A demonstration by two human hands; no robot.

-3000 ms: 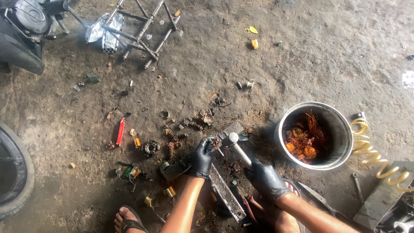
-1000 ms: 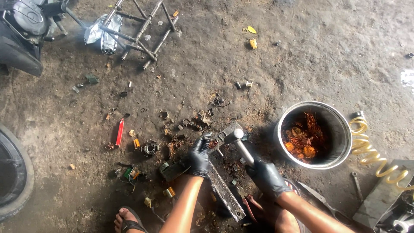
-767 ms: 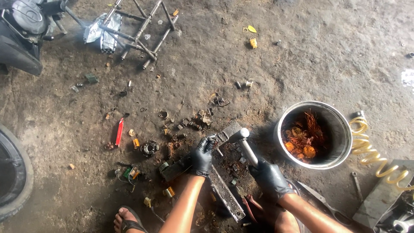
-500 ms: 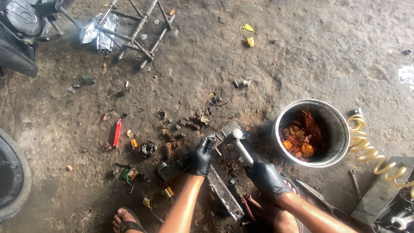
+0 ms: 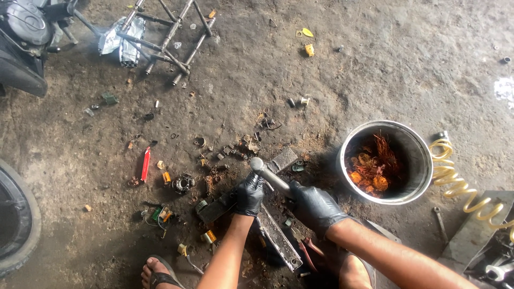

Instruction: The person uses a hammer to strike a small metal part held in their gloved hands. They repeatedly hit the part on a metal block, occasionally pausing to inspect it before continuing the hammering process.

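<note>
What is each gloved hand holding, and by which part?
Right hand grips the grey metal hammer by its handle's lower end. Left hand pinches something small; unclear what.

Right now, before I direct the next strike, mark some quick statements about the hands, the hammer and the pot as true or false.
1. The right hand grips a metal hammer. True.
2. Both hands are bare. False: both wear black gloves; the left hand too.
3. The steel pot holds orange-brown scrap. True.
4. The pot stands on the person's left. False: it stands to the right, beside a coiled yellow hose.
5. A red tool lies on the floor left of the hands. True.
6. The left hand rests inside the pot. False: it presses on a dark part on the floor.
</note>
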